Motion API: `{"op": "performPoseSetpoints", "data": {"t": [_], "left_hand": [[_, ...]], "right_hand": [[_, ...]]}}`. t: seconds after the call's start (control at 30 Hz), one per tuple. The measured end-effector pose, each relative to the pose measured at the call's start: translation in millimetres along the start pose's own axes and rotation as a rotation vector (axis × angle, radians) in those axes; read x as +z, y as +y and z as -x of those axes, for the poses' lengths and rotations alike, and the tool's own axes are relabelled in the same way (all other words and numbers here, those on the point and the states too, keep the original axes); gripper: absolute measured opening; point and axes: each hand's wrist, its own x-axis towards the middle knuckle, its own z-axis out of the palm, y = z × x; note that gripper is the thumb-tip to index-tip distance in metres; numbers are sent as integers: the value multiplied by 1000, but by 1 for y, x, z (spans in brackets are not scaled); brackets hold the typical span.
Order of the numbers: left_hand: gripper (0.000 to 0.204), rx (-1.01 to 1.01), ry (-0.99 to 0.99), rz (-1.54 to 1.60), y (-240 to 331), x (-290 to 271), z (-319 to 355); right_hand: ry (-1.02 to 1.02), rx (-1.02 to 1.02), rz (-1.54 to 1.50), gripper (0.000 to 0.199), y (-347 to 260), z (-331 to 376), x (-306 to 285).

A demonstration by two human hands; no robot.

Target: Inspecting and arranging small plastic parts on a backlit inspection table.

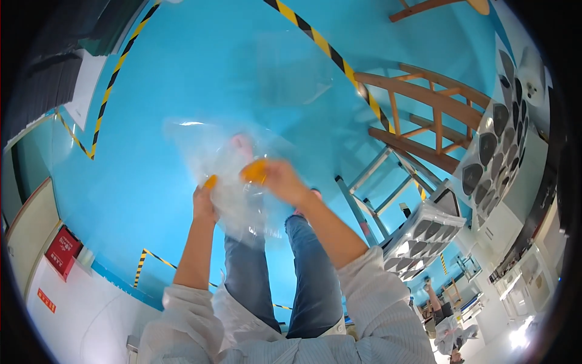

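Note:
A large, crumpled clear plastic bag [233, 200] hangs in front of my legs, above the blue floor. My left hand [205, 202] grips its left side, an orange fingertip cover showing on the thumb. At the bag's right side, my right hand [280, 180] has its fingers drawn together on the plastic, also with orange covers on the tips. Motion softens the right fingertips a little. Through the bag one of my feet [241, 144] shows faintly. Whether anything small lies inside the bag cannot be made out.
On the blue floor ahead lies another clear plastic sheet [294, 67], near black-and-yellow tape [315, 37]. To my right are a wooden stool [436, 109], a metal frame [379, 197] and packs of dark rounded pieces [424, 236]. A red box [63, 252] is at left; a person [447, 327] is behind.

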Motion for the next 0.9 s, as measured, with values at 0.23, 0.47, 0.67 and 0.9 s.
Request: {"op": "performPoseSetpoints", "data": {"t": [0.23, 0.47, 0.67, 0.9], "left_hand": [[41, 309, 214, -62, -36, 26, -27], [46, 266, 54, -255, 14, 17, -48], [46, 555, 395, -291, -39, -19, -35], [41, 215, -67, 276, -95, -81, 140]], "right_hand": [[1150, 345, 713, 57, 214, -120, -210], [1022, 537, 639, 44, 235, -167, -258], [581, -370, 1014, 12, 142, -133, -77], [12, -322, 487, 16, -21, 144, 155]]}}
